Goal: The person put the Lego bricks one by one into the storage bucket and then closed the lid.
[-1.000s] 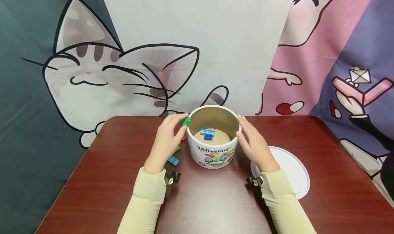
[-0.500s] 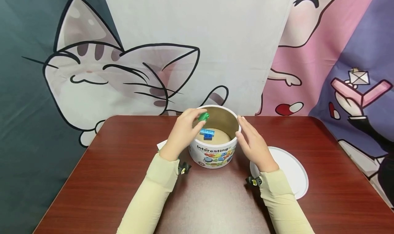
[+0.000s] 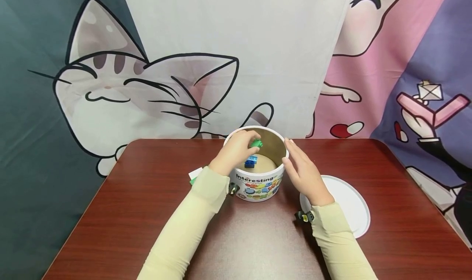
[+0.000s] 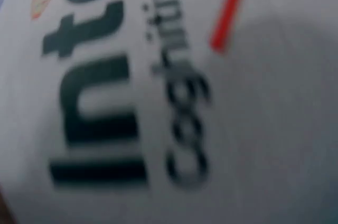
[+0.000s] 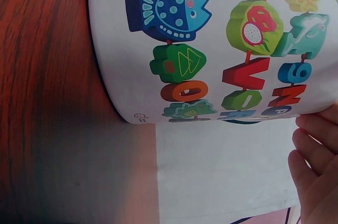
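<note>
Over the opening of a round white bucket (image 3: 258,187), my left hand (image 3: 234,152) pinches a small green block (image 3: 256,143) between thumb and fingers. On the bucket's floor, blue toy bricks (image 3: 250,161) show partly behind that hand. The printed bucket wall (image 4: 253,118) fills the left wrist view, close and blurred, with no hand in it. My right hand (image 3: 304,171) rests its extended fingers against the right side of the bucket's rim. In the right wrist view, the right fingers (image 5: 311,134) lie along the picture-covered wall (image 5: 127,76).
A round white lid (image 3: 350,206) lies on the brown table (image 3: 121,214) to the right, partly under the right forearm. Left of the bucket, a white piece (image 3: 195,173) with green beside it shows past the left sleeve. A cartoon-printed cloth (image 3: 287,59) hangs behind the table.
My left hand has carried the green block from the left rim rightward over the opening. Its arm now hides the loose blocks on the table and exposes the white piece. The right hand stays put.
</note>
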Action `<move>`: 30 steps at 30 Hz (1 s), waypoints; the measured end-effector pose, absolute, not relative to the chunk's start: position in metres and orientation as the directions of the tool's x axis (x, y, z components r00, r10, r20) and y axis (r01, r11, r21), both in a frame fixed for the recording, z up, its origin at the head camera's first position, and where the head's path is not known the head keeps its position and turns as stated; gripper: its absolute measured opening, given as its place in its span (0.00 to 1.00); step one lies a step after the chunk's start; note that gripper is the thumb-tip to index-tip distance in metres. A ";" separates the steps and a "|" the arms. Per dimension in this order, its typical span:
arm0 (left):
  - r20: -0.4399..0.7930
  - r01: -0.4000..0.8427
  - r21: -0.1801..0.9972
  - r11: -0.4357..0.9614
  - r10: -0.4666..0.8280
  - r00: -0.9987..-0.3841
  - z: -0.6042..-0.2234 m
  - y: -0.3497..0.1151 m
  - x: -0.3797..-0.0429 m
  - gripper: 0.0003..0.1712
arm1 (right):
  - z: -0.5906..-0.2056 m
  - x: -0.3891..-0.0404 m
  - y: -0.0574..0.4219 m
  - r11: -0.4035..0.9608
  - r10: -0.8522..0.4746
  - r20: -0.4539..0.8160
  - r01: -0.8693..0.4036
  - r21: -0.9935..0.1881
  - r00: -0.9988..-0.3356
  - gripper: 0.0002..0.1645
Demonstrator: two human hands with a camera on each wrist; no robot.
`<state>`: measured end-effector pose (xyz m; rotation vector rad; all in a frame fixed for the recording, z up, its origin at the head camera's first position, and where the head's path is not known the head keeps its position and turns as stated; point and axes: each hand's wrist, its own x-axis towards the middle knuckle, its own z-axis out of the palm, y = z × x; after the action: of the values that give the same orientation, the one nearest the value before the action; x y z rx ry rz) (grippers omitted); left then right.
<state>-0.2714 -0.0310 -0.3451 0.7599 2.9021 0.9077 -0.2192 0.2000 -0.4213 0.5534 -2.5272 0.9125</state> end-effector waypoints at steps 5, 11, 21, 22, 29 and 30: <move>0.128 0.426 0.599 0.678 0.444 -0.887 -0.346 -0.027 -0.273 0.26 | -0.422 -0.219 0.199 0.711 -0.230 0.468 -0.476 -0.518 -0.853 0.35; 0.254 0.481 0.597 0.642 0.418 -0.872 -0.342 -0.034 -0.267 0.19 | -0.422 -0.218 0.199 0.713 -0.228 0.473 -0.477 -0.514 -0.851 0.35; 0.493 0.539 0.624 0.566 0.249 -0.834 -0.331 -0.070 -0.244 0.13 | -0.421 -0.219 0.198 0.711 -0.230 0.478 -0.481 -0.512 -0.848 0.35; 0.503 0.537 0.631 0.561 0.231 -0.833 -0.332 -0.074 -0.242 0.13 | -0.420 -0.219 0.198 0.711 -0.229 0.476 -0.480 -0.515 -0.849 0.35; 0.482 0.468 0.671 0.576 0.141 -0.865 -0.353 -0.106 -0.235 0.12 | -0.420 -0.218 0.199 0.711 -0.224 0.473 -0.475 -0.518 -0.852 0.35; 0.472 0.453 0.673 0.585 0.132 -0.872 -0.356 -0.110 -0.235 0.12 | -0.420 -0.218 0.199 0.711 -0.224 0.474 -0.475 -0.518 -0.852 0.36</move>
<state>-0.2347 -0.1098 -0.3559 0.6029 3.1207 1.5203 -0.2183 0.1987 -0.4197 0.5424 -2.5405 0.9190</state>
